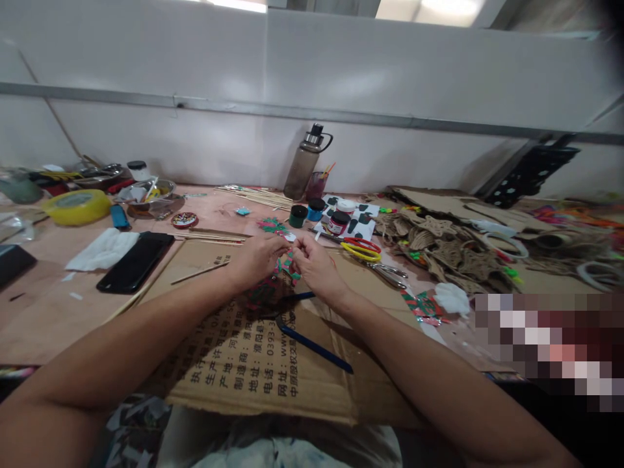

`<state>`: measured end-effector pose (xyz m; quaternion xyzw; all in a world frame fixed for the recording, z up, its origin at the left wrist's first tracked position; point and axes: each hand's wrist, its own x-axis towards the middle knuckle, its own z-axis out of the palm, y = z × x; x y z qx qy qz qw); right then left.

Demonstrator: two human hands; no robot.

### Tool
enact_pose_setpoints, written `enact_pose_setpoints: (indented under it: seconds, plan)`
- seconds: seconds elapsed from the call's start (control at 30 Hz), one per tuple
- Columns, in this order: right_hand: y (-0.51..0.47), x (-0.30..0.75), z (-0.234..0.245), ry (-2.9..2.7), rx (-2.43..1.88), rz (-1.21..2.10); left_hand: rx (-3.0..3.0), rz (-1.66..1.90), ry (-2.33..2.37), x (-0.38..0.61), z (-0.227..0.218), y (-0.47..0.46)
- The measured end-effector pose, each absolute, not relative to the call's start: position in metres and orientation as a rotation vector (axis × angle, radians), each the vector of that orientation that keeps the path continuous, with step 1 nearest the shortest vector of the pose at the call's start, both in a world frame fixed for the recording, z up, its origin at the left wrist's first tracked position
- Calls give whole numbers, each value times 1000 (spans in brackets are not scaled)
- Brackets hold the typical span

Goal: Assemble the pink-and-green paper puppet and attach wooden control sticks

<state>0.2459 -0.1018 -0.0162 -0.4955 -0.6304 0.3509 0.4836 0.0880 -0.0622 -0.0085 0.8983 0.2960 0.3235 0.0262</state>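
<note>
My left hand (258, 257) and my right hand (316, 266) meet above the cardboard sheet (205, 396). Fingers of both are closed in a pinch, fingertips almost touching; what they hold is too small and hidden to name. Just below and between them show small green and red painted pieces (285, 266), partly covered by the hands. Pliers with blue handles (316, 344) lie on the cardboard under my wrists, their jaws in shadow. A thin wooden stick (199, 273) rests left of my left hand. Beyond the fingers is a green and red cut-out (273, 225).
Scissors with red and yellow handles (361, 249) lie right of my hands. Paint jars (338, 223) stand behind, before a tilted water bottle (303, 162). To the left are a black phone (136, 262) and yellow tape roll (77, 207); brown rope pieces (439, 240) pile up right.
</note>
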Motion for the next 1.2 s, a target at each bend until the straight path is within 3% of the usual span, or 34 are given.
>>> enact_pose_setpoints:
  seconds: [0.23, 0.67, 1.07, 1.2]
  plan:
    - [-103, 241, -12, -1403, -1154, 1030, 2803, 977, 934, 87, -7, -63]
    - [-96, 249, -16, -1600, -1237, 718, 2736, 981, 906, 90, -7, -60]
    - [-105, 241, -11, -1377, -1153, 1079, 2839, 994, 898, 87, -8, -63]
    - [-102, 244, -9, -1464, -1166, 989, 2807, 991, 877, 89, -10, -58]
